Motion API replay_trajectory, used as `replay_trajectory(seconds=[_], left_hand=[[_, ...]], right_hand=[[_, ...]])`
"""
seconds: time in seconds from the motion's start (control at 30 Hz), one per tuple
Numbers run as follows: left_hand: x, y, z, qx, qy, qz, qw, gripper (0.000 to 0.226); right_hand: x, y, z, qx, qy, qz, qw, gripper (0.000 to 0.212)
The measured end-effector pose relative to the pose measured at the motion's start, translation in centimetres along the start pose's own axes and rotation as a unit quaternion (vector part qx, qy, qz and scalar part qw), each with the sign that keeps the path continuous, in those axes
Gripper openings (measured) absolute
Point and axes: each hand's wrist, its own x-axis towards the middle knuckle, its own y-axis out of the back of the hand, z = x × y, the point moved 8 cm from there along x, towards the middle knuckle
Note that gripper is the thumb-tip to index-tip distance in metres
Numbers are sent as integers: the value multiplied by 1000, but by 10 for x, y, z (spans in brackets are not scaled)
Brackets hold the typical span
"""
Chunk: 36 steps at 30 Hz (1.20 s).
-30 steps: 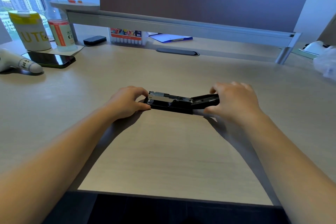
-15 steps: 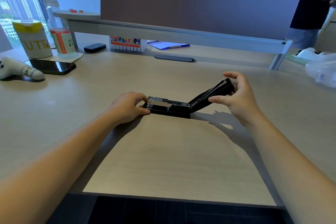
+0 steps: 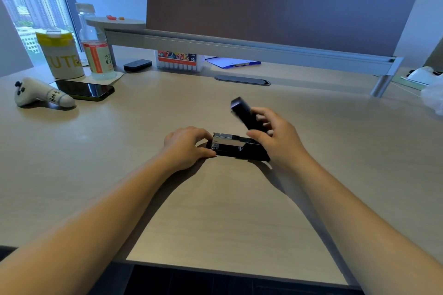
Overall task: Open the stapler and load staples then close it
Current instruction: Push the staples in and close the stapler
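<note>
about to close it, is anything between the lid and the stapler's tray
Nothing visible. The lid, held up by the right hand, stands over the open tray. The left hand sits at the front end, outside the gap.

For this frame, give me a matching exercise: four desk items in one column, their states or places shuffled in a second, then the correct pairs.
Items:
1. stapler lid
2. stapler base
3. phone
4. blue clipboard

States or places:
A. lying screen up at far left
B. under the divider rail
C. raised, in the right hand
D. flat on the desk, steadied by the left hand

Pairs: 1-C, 2-D, 3-A, 4-B
</note>
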Motion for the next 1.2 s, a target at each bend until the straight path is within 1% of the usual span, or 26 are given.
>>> replay_trajectory(seconds=[0.13, 0.17, 0.23, 0.3, 0.4, 0.47, 0.53, 0.63, 0.9, 1.0, 1.07, 1.13, 1.17, 1.2], left_hand=[[0, 1, -3, -34, 0, 16, 999, 36], [0, 1, -3, -31, -1, 15, 999, 37], [0, 0, -2, -22, -6, 14, 1000, 39], [-2, 0, 0, -39, -18, 18, 999, 47], [-7, 5, 4, -123, -41, 35, 991, 76], [-12, 8, 11, -118, -73, 41, 989, 85], [-15, 7, 17, -84, -105, 35, 990, 83], [-16, 3, 19, -47, -127, 24, 991, 73], [-13, 2, 13, -57, -115, 26, 991, 61], [-12, 3, 14, -62, -118, 36, 990, 65], [-12, 4, 15, -56, -113, 37, 991, 74], [-10, 4, 11, -85, -79, 35, 993, 84], [-8, 4, 7, -100, -58, 33, 993, 85], [-5, 3, 3, -99, -44, 31, 994, 81]], right_hand=[[0, -19, -3, -146, 61, -34, 987, 41], [0, -24, -2, -177, 66, -48, 981, 41], [0, -27, 0, -201, 62, -59, 976, 42], [0, -26, 0, -192, 52, -61, 978, 46], [-3, -20, 7, -162, 12, -66, 984, 54], [-9, -15, 16, -150, -20, -75, 986, 56], [-15, -11, 25, -144, -41, -77, 986, 54], [-21, -8, 29, -132, -53, -68, 988, 48], [-25, -7, 29, -117, -52, -55, 990, 44], [-25, -6, 31, -117, -57, -56, 990, 47], [-27, -3, 32, -126, -65, -59, 988, 51], [-28, 0, 32, -138, -73, -58, 986, 53], [-29, 2, 32, -144, -74, -57, 985, 53], [-30, 2, 31, -151, -73, -55, 984, 52]])
